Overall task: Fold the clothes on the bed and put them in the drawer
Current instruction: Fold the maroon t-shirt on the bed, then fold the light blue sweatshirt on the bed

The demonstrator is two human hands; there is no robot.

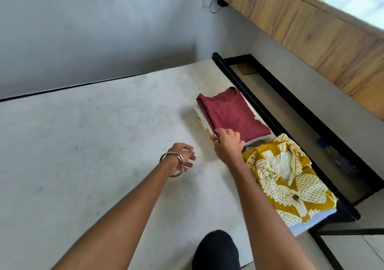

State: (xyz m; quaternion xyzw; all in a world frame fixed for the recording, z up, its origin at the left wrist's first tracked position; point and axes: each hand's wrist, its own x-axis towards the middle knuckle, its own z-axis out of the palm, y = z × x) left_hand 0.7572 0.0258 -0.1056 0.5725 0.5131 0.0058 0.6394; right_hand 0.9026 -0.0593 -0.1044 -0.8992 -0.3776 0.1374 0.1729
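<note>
From the head camera I look down at the bed (87, 145), and two bare arms reach out in front of me. Near the far right edge of the bed sits a neat pile: a dark red shirt (232, 113) folded on top of some pale clothes (202, 122). Just beside it, closer to me, lies a yellow patterned shirt (288, 184), folded too, on top of something light blue. I think both piles sit by the edge so they are easy to carry away. The right hand (227, 143) is at the near corner of the red pile, with its fingers curled round the edge of the cloth there, maybe to square it up or to get under it for lifting (I can't tell which). The left hand (184, 157) hovers over the bare bed, well apart from the pile, fingers loose and holding nothing. It wears bangles (173, 164) on the wrist. I see no drawer here, so the putting away looks not yet done.
</note>
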